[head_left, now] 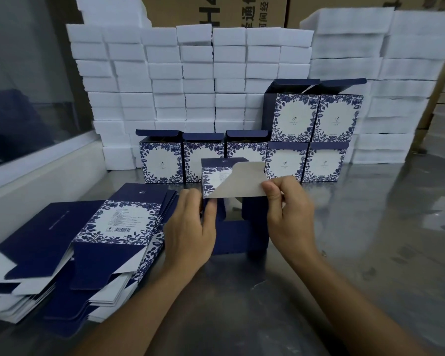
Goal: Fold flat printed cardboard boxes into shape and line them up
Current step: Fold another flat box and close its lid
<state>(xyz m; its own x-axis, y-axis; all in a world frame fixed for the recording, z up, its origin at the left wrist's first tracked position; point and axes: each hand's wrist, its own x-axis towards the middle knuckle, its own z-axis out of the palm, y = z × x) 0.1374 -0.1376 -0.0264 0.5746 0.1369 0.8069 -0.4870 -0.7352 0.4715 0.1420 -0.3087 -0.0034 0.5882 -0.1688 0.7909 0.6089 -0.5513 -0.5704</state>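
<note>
Over the steel table [370, 253], left hand [190, 227] and right hand [288, 206] both grip a half-folded box [231, 199].

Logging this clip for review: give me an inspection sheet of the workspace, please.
Surface: metal table, shiny, scuffed.
Job's things: half-folded box in both hands; seven folded boxes lined up behind, two stacked on top; flat blanks piled at left.
Clutter: nothing seen.
Hands: left hand grips the box's side; right hand pinches its grey flap.
Cables: nothing seen.
Surroundings: white foam blocks stacked behind; brown cartons above.
</note>
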